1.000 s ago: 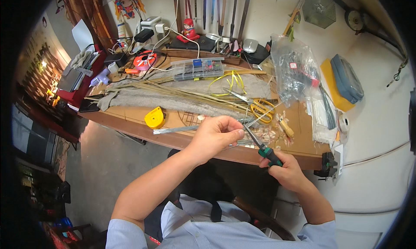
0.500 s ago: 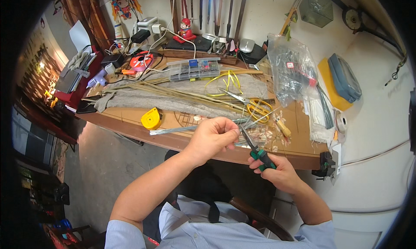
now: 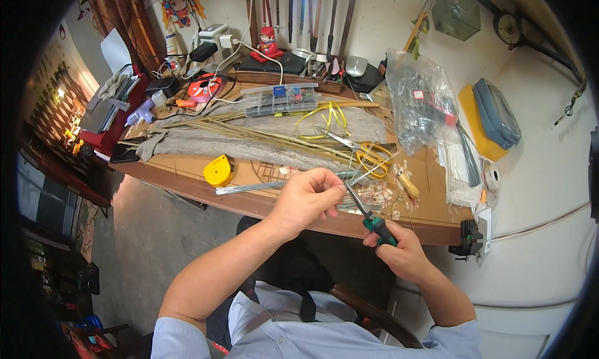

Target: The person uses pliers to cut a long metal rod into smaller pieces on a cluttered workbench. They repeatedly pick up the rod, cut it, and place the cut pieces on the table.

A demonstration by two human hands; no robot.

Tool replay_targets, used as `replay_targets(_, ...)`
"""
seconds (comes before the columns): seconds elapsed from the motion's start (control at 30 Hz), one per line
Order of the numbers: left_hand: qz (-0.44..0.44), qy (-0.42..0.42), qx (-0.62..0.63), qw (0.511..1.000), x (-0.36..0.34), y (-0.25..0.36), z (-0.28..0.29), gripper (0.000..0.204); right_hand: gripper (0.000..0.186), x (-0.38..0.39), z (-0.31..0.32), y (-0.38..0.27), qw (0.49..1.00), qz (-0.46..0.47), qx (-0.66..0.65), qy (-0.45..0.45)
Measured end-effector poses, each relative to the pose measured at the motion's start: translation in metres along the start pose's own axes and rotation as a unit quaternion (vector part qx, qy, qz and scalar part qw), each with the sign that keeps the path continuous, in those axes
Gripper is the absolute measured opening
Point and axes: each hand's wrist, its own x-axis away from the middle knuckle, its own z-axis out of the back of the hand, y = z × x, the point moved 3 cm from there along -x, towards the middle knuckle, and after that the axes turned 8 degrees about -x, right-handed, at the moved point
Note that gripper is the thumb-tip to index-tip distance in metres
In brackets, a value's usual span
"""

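My right hand [image 3: 402, 250] grips long-nose pliers [image 3: 368, 215] by their green and black handles, with the jaws pointing up and left. The jaw tips reach the fingertips of my left hand [image 3: 309, 200]. Its thumb and forefinger are pinched together; whatever lies between them is too fine to make out. Behind that hand, a bundle of thin metal wires [image 3: 249, 187] lies along the table's near side. Yellow-handled scissors [image 3: 373, 160] rest with spread blades beyond the pliers. A short wooden piece [image 3: 408, 185] is to the right of the jaws.
A yellow tape measure [image 3: 218, 171] sits near the table's front edge [image 3: 168, 175]. Long bamboo strips [image 3: 249, 136] cross a grey cloth [image 3: 168, 145]. Farther back are a clear compartment box [image 3: 279, 100] and a plastic bag [image 3: 421, 103]. A black clamp [image 3: 468, 239] is at the right corner.
The plier handles have come closer together in my right hand, which has shifted slightly right. My left hand has stayed almost in place, still pinched.
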Motion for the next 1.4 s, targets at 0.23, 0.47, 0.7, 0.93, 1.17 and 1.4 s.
replay_targets(0.23,0.017,-0.013,0.009,1.000,0.001,0.000,0.001,0.010,0.013,0.000,0.000,0.004,1.000,-0.002,0.017,0.007)
replay_targets(0.47,0.036,-0.014,0.022,0.999,0.002,-0.003,0.000,0.009,0.024,0.002,0.001,0.006,0.992,-0.080,-0.101,-0.016)
replay_targets(0.7,0.031,-0.009,0.022,0.999,0.000,-0.004,-0.001,0.010,0.025,0.006,0.004,0.010,0.989,-0.086,-0.119,-0.017)
replay_targets(0.93,0.046,-0.007,0.036,0.998,0.000,-0.006,-0.002,0.011,0.021,0.005,0.006,0.012,0.997,-0.058,-0.057,-0.013)
replay_targets(1.17,0.054,-0.011,0.075,0.996,0.000,-0.005,-0.006,0.012,0.021,0.006,0.007,0.011,0.996,-0.058,-0.063,-0.010)
replay_targets(1.4,0.049,-0.012,0.046,0.998,-0.004,-0.003,-0.009,0.011,0.012,0.007,0.008,0.006,1.000,-0.009,-0.008,0.008)
